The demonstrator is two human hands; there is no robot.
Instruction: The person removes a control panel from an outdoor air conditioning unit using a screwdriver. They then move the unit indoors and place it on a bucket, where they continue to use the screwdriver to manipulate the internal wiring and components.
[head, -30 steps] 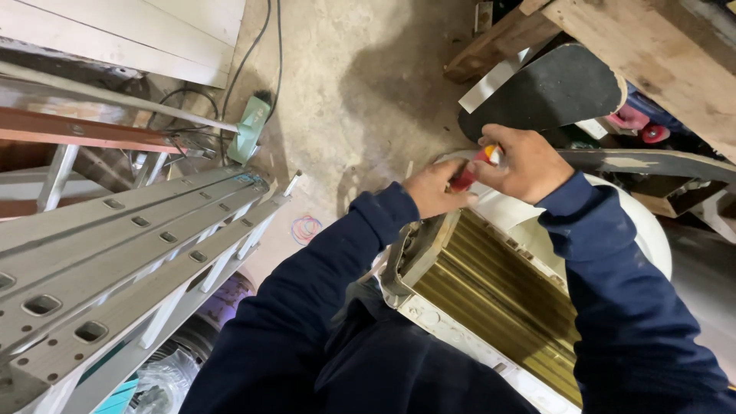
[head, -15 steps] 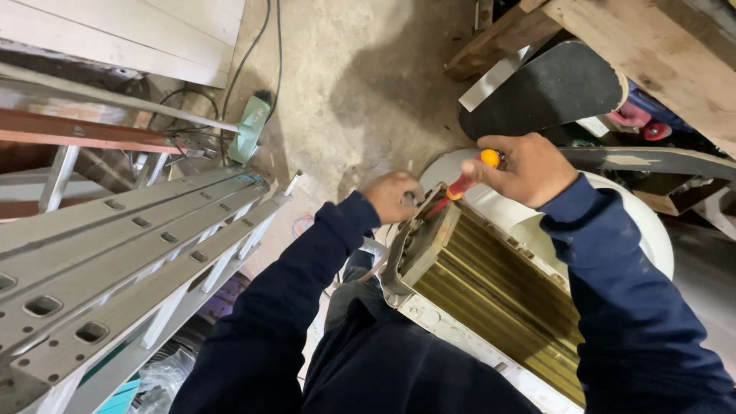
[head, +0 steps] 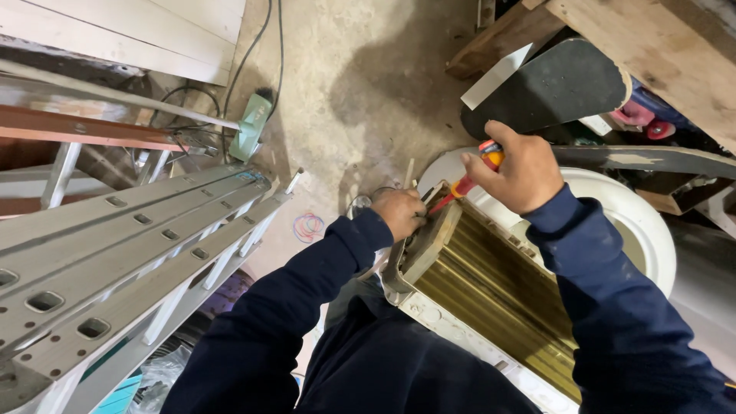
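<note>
From the head view, we see our right hand [head: 523, 172] clenched around the red-and-orange plastic handle of a screwdriver [head: 473, 175], its shaft slanting down-left to the near end of a gold-finned metal coil block in a white casing [head: 491, 295]. Our left hand [head: 399, 212] rests curled on that same end, fingertips touching the grey metal bracket [head: 395, 268]; whether it grips anything we cannot tell. To the left lies a grey aluminium ladder [head: 130, 253] on the concrete floor [head: 360, 100]. A black oval board [head: 556, 88] sits beyond the right hand.
</note>
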